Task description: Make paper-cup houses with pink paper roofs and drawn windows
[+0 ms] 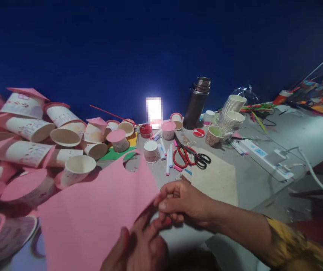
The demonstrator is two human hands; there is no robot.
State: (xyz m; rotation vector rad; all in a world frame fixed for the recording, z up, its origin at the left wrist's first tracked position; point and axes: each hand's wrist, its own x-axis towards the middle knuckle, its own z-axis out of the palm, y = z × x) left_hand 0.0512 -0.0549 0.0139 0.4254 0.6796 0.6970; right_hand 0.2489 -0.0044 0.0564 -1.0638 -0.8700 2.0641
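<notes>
A large sheet of pink paper (93, 207) with a curved piece cut out of its far edge lies across the front of the table, partly raised. My left hand (141, 241) grips its near right side, thumb on top and some fingers beneath. At the right edge of the paper, my right hand (188, 203) is closed in a pinch, close to the left fingertips. Beyond the hands rest red-handled scissors (180, 157) and black-handled scissors (203, 161), crossing each other. Several markers (168, 163) lie beside them, near an upright paper cup (151, 151).
Paper cups with pink paper tops (25, 150) are piled at the left. Behind stand a dark flask (196, 105), a red jar (146, 131) with a stick, and stacked cups (233, 109) in plastic. A power strip (265, 160) with a white cable sits at the right.
</notes>
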